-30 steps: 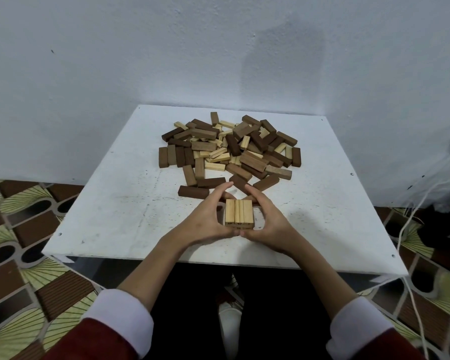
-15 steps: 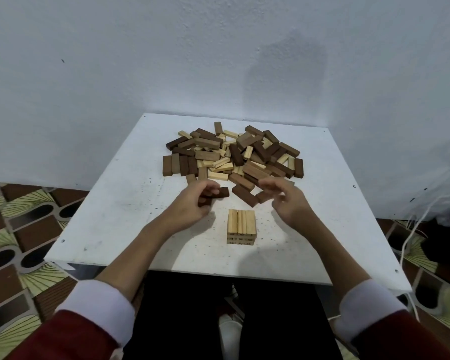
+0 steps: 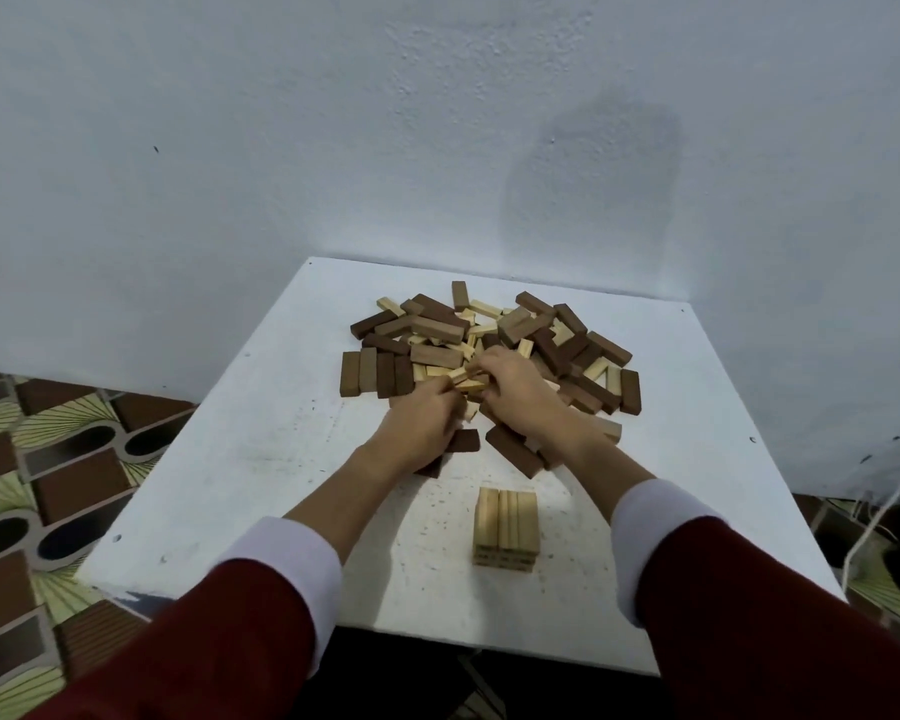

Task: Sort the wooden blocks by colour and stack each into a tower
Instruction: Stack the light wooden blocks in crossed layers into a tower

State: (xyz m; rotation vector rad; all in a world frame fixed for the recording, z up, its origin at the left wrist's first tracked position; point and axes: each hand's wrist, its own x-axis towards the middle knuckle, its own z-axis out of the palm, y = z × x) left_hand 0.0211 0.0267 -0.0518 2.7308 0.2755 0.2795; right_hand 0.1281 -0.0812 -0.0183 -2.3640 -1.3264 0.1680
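Both grips meet in the heap of loose brown and pale wooden blocks [image 3: 489, 350]: left hand [image 3: 422, 423] and right hand [image 3: 515, 392] pinch pale blocks [image 3: 471, 380], while the short pale-wood tower [image 3: 505, 527] stands behind them, nearer the desk [image 3: 261, 459] edge, slightly closer to the right hand.

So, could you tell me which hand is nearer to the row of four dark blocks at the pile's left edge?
Left. The left hand lies just right of the row of four dark blocks; the right hand is farther right, across the pile.
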